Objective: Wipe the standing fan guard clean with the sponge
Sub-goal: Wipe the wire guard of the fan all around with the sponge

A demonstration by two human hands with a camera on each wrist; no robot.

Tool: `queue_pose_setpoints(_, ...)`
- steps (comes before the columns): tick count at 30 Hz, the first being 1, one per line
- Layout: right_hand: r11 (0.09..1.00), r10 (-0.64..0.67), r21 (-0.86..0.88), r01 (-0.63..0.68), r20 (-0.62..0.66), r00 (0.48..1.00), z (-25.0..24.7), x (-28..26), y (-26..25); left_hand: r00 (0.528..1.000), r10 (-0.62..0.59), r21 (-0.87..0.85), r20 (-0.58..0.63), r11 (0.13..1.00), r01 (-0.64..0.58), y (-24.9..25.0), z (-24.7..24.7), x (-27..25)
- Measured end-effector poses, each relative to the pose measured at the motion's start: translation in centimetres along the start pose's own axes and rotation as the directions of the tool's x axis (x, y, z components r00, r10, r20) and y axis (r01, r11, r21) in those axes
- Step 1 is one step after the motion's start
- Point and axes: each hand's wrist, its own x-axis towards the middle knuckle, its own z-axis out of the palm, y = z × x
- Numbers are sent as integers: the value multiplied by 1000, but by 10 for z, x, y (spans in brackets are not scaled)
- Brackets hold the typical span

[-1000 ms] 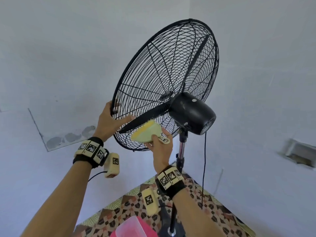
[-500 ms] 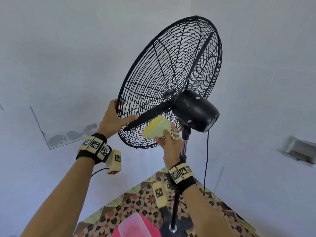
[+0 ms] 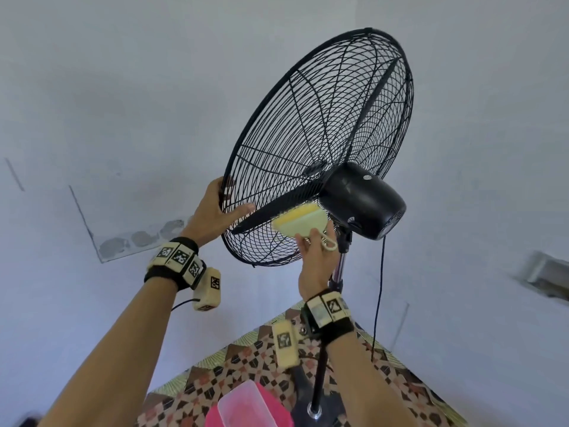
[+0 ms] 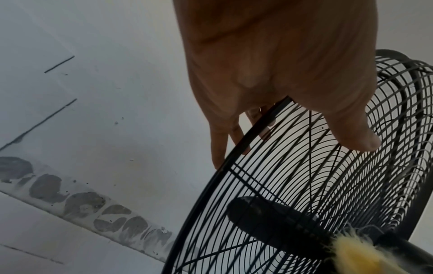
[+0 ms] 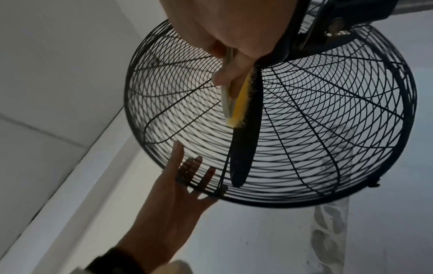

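Left arm: raised up and forward, forearm bare, a marker band around the wrist.
Left hand point(image 3: 212, 212): fingers straight and spread, its grip on the fan guard point(image 3: 308, 143) rim, 4 fingers on the far side of the wires, thumb point(image 4: 351, 129) laid across the near side.
Right arm: raised, forearm near upright, a marker band around the wrist.
Right hand point(image 3: 317, 257): fingers curled round the sponge point(image 3: 300, 221), pinching its lower edge; above the grip the sponge presses against the guard wires.
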Motion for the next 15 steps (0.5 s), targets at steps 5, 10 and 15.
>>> queue_pose_setpoints(5, 994, 48, -104, -37, 110, 993, 9, -33, 16, 1000, 0, 11, -5, 1000, 0, -3, -2, 1)
queue_pose_setpoints(10, 999, 39, -32, -39, -8, 999, 4, -31, 9, 1000, -5, 25, 11, 1000, 5, 0, -2, 1)
queue_pose_setpoints(15, 997, 71, 7, -71, -73, 995, 17, -37, 19, 1000, -16, 5, -4, 1000, 16, 1, -1, 0)
